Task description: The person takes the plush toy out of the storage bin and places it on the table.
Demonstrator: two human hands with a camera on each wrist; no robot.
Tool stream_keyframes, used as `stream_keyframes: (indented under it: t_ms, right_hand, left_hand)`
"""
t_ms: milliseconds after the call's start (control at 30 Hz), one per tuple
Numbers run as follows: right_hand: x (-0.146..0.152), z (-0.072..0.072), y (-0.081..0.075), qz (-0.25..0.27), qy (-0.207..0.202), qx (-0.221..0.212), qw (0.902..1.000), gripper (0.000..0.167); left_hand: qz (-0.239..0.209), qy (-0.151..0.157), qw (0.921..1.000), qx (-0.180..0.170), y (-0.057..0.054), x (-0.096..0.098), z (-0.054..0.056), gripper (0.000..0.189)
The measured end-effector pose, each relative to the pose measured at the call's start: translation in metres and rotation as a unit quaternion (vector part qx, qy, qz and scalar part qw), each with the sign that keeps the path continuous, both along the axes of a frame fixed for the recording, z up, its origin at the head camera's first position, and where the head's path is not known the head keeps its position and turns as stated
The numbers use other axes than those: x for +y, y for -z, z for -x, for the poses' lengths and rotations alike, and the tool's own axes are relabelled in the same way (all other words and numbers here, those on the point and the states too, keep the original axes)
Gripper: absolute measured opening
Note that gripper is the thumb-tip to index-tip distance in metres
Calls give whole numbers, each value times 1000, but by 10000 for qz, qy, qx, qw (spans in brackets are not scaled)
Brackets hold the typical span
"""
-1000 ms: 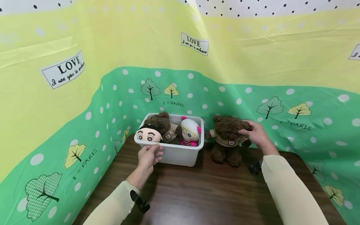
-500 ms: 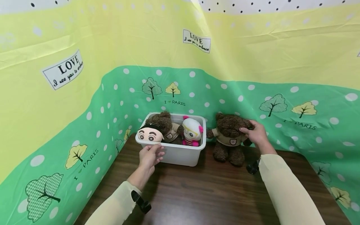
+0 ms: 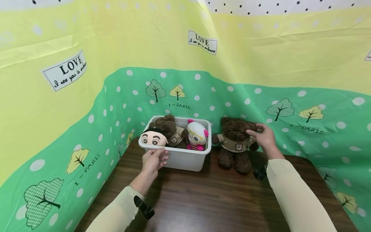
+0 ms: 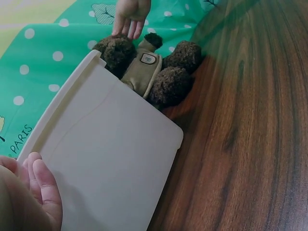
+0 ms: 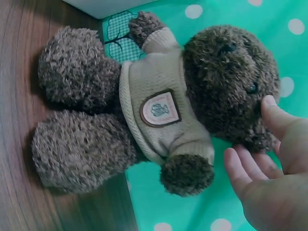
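Dark wood-grain desk (image 3: 214, 199), soft light sheen toward front. Cloth backdrop (image 3: 139, 45) behind and along sides: yellow above white-dotted green, tree prints (image 3: 156, 89), LOVE labels (image 3: 203, 42).

The head camera looks forward and down from above, far enough back to frame the left hand (image 3: 152, 161), right hand (image 3: 266, 139), tub (image 3: 185, 160) and bear (image 3: 236, 144). The left wrist camera looks, tilted, from close beside the tub toward the bear; the right wrist camera, turned sideways, faces the bear's front nearby. All three share the bear and part of the tub.
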State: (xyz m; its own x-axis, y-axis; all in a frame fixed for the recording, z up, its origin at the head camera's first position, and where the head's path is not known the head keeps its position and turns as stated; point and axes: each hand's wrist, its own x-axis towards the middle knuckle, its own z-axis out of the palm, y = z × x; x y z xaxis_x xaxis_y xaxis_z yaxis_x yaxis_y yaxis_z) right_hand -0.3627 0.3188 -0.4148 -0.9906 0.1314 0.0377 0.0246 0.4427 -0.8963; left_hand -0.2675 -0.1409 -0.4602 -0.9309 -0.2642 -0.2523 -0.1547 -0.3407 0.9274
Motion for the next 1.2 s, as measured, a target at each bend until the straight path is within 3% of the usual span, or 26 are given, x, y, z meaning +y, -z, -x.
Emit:
stream_keyframes:
  t_ms: [167,400,667,867,1000,1200]
  right_hand:
    - [4,-6,-7,-311,-44,181,9993,82]
    - [1,-16,-31,-1137,-176,580,9917,78]
    - [-39,-21,-66,-1560,-996,801,9794,75]
    - [-92,-5,-75,-1676,-1587,948,9684,70]
    - [-123,7,-72,-1780,-1913,737,9624,69]
    - [-156,24,-62,-1864,-1911,507,9624,67]
  left_hand:
    - [3,31,10000,1,0,-1,0,21]
    - [14,24,10000,-27,-1,-1,1,20]
    - [-29,41,10000,-27,-1,-2,2,19]
    - [-64,25,10000,-35,-4,-3,2,20]
    - [-112,36,9999,-64,-4,-3,3,22]
    - [-117,47,9999,-77,-3,-2,3,22]
